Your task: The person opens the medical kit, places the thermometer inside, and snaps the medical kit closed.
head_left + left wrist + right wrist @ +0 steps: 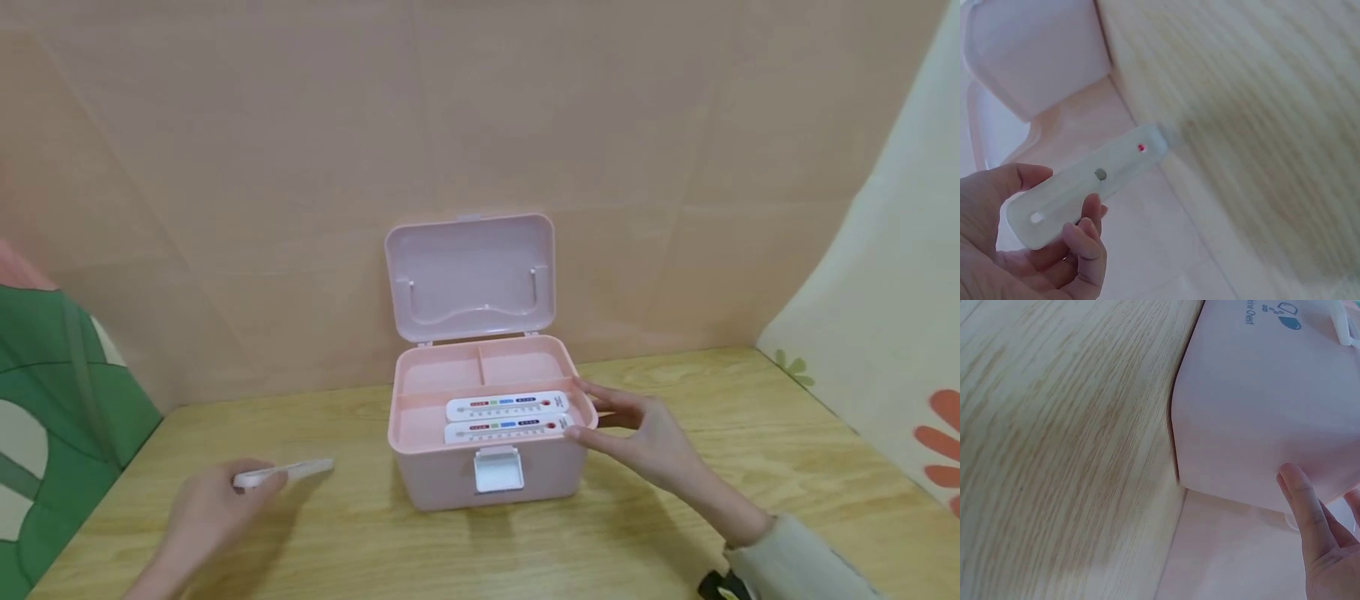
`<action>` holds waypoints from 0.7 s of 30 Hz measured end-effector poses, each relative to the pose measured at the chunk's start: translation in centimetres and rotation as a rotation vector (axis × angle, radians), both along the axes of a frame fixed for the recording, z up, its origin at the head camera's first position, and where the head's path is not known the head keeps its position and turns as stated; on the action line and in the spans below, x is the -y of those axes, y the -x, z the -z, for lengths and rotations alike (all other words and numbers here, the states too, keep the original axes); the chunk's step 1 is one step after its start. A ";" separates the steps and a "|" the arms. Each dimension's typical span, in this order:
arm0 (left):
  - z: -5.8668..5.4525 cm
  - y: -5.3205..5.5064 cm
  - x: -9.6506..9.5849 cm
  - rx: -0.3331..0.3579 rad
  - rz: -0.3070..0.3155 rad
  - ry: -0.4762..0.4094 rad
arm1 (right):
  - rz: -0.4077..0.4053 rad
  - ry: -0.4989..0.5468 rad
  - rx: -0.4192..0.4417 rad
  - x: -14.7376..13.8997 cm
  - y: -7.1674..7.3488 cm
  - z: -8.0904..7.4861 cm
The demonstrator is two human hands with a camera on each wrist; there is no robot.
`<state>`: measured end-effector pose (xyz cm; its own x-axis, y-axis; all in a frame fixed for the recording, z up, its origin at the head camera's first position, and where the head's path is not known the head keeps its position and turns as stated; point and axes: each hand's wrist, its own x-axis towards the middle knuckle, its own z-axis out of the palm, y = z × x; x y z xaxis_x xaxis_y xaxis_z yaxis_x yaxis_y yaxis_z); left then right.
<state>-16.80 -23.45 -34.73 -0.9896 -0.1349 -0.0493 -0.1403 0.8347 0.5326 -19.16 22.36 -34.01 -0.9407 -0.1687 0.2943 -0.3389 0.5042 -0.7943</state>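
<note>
My left hand (217,500) pinches a white strip thermometer (1091,184) over the table, left of a pink medicine box (491,479). In the left wrist view its plain back faces up, with a red spot near the far end. My right hand (652,437) holds the right end of the box, thumb at the front corner and fingers along the side. In the right wrist view, fingers (1304,506) lie against the pink wall. The lid (472,275) stands raised. Two printed thermometers (510,406) lie side by side in the front compartment of the top tray.
Behind the front compartment, a divider (482,367) separates two smaller ones. A white latch (498,471) hangs at the box front. The wood-grain table (360,542) meets a draped pinkish backdrop (300,208). Green patterned cloth (67,400) hangs at left, flowered cloth (900,333) at right.
</note>
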 end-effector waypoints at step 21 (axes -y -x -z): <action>-5.5 -0.6 -0.1 -0.060 0.026 -0.047 | -0.018 0.010 -0.020 -0.2 0.1 0.1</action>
<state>-16.21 -23.31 -29.26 -0.9941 -0.1081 0.0050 -0.0853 0.8116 0.5779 -19.26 22.59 -34.16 -0.9315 -0.1823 0.3148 -0.3636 0.4902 -0.7921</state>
